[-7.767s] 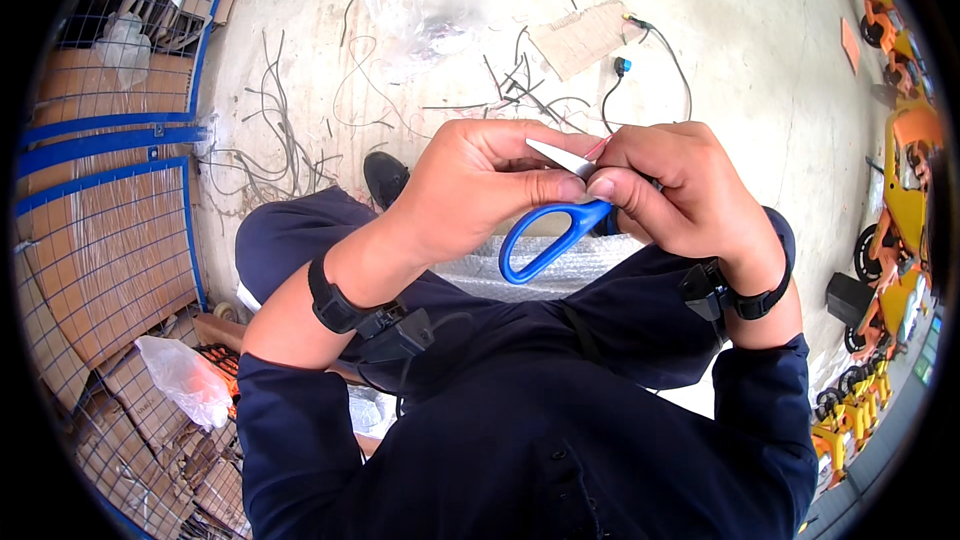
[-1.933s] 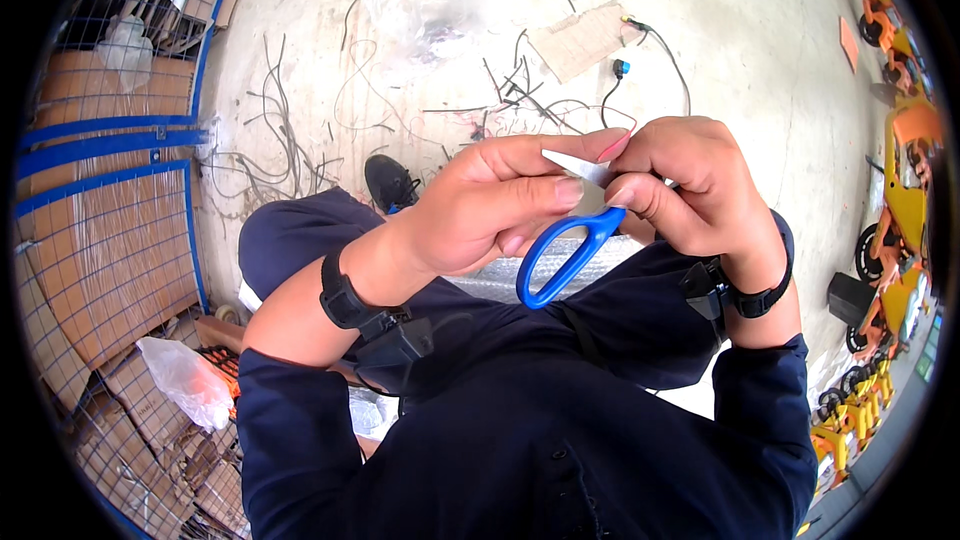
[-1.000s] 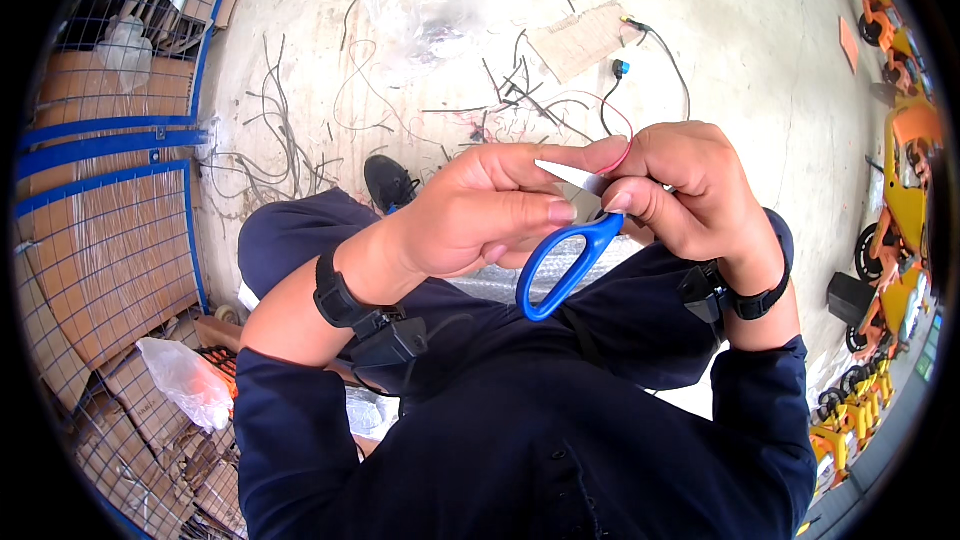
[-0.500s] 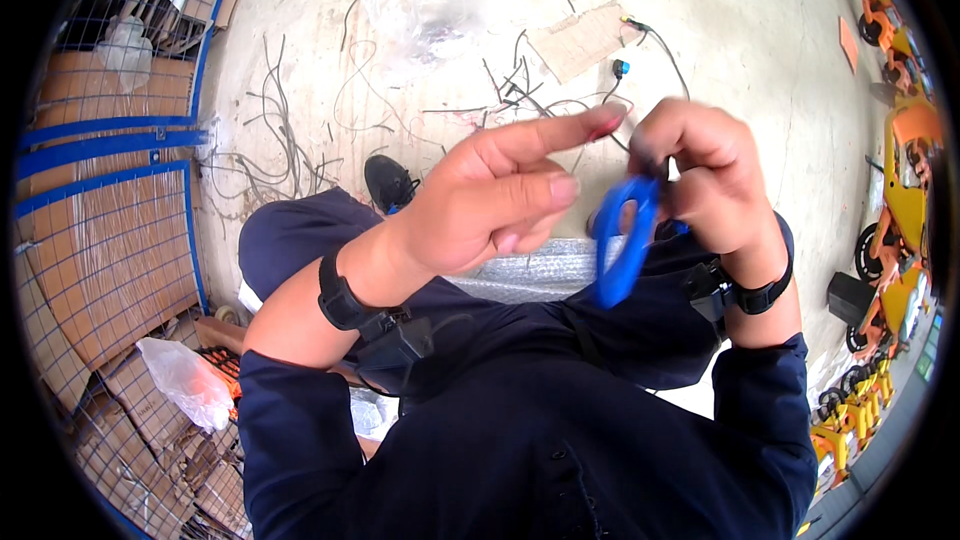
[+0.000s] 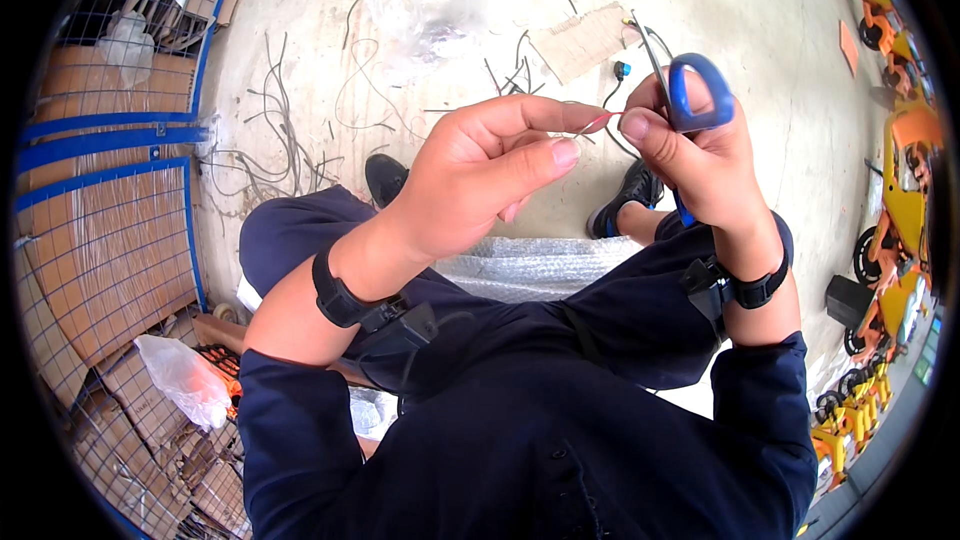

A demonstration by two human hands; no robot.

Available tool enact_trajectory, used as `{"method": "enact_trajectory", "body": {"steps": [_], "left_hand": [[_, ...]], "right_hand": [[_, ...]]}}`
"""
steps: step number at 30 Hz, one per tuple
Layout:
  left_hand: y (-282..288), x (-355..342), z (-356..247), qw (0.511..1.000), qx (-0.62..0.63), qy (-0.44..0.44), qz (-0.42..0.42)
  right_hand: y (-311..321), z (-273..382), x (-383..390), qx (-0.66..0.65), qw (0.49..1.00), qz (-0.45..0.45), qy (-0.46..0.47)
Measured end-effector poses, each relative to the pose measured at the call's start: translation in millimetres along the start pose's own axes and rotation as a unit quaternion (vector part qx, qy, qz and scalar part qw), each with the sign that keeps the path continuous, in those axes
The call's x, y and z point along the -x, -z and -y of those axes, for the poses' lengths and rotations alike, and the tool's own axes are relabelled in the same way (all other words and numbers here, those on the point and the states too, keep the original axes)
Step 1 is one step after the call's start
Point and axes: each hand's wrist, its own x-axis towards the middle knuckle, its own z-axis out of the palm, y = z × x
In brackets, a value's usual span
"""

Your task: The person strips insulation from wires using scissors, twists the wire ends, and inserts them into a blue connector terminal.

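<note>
My left hand point(image 5: 480, 165) is raised in front of me, its index finger stretched toward the right hand and its thumb beneath. At that fingertip, a thin reddish wire point(image 5: 614, 115) spans the small gap between my hands. A pair of scissors with blue handles point(image 5: 679, 95) is tucked in my right hand point(image 5: 705, 165), its blades pointing up and away. The thumb of that same hand presses near the wire's end against the curled index finger. Part of the scissors is hidden behind the hand.
Cut dark cables point(image 5: 285, 130) litter the floor beyond my feet, near a flat cardboard piece point(image 5: 580, 43) and a clear plastic bag point(image 5: 425, 15). Bubble wrap point(image 5: 530, 265) lies between my legs. A blue mesh cage point(image 5: 110, 135) stands left; yellow-orange wheeled frames point(image 5: 905, 200) line the right.
The scissors have swung from hanging below my right hand to pointing upward in it. My right thumb has come close to the left fingertip, and the thin wire now shows between them.
</note>
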Motion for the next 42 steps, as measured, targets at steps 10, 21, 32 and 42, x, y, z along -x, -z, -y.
{"method": "enact_trajectory", "body": {"steps": [10,21,32,42], "left_hand": [[-10,-1,11,0.992,-0.062,-0.1,-0.049],[-8,1,6,0.999,-0.036,-0.015,-0.032],[-8,4,5,0.951,-0.269,-0.129,-0.085],[-8,3,9,0.909,-0.369,-0.184,-0.066]], "right_hand": [[-3,1,1,-0.028,0.998,-0.007,-0.052],[-5,-3,0,-0.046,0.998,0.018,-0.048],[-1,-5,-2,-0.09,0.992,0.029,-0.08],[-1,1,-3,-0.183,0.961,0.053,-0.203]]}}
